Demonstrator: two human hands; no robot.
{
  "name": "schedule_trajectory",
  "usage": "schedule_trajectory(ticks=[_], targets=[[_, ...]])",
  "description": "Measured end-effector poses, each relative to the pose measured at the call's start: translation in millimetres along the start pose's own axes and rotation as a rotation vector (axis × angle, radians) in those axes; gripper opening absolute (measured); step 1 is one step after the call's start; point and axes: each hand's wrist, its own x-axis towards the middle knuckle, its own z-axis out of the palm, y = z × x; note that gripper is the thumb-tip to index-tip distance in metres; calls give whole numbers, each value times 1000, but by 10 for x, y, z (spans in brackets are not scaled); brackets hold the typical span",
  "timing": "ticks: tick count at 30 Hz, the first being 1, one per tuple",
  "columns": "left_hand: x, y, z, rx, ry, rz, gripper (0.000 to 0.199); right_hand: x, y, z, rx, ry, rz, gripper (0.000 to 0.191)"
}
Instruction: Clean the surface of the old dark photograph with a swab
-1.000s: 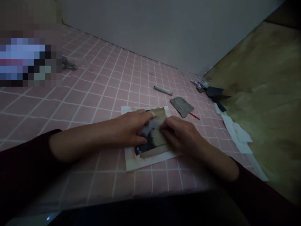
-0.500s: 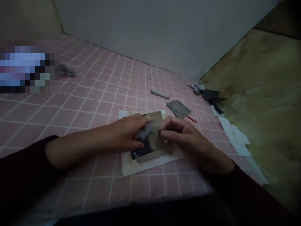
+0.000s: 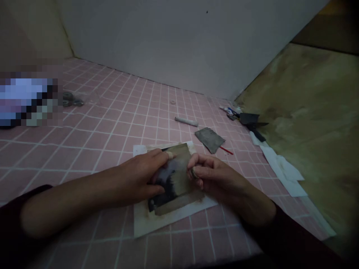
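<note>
A dark and brown picture (image 3: pixel 179 183) lies on a larger white paper sheet (image 3: pixel 140 226) with brownish stains. My left hand (image 3: pixel 148 173) rests on the picture's left side, its thumb and fingers apart. Something pale, like a wrap or finger cover (image 3: pixel 169 155), is on one of its fingertips. Over the right part of the picture, my right hand (image 3: pixel 211 172) has its fingers curled. Between thumb and fingertips it pinches a small dark round piece (image 3: pixel 193 172), whose exact kind I cannot make out. Whether that piece touches the picture is unclear.
Beyond the sheet lie a grey square piece (image 3: pixel 210 139), a thin red stick (image 3: pixel 226 150) and a grey tube-like roll (image 3: pixel 186 121). At the right edge are black-bladed tools (image 3: pixel 249 118) and white paper strips (image 3: pixel 280 168). A blurred-out screen (image 3: pixel 22 99) stands at left.
The view has tilted, so the table's things appear lower and slightly left. Both hands keep nearly the same places over the picture; the small dark piece stays in my right hand.
</note>
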Motion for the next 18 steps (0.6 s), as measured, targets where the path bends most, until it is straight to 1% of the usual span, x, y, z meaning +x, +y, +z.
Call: schedule_trajectory(ticks=[3, 7, 11, 14, 18], targets=[[-7, -18, 13, -16, 5, 3, 58, -9, -1, 4, -44, 23, -39, 15], [-4, -2, -7, -42, -25, -10, 48, -26, -8, 29, -195, 76, -125, 15], [-4, -12, -2, -64, -3, 14, 43, -49, -15, 78, -406, 131, -247, 15], [-11, -37, 19, -71, 3, 6, 39, -61, -15, 99, -532, 128, -283, 12], [-18, -60, 37, -78, 5, 11, 34, -62, -12, 100, -607, 112, -296, 11]])
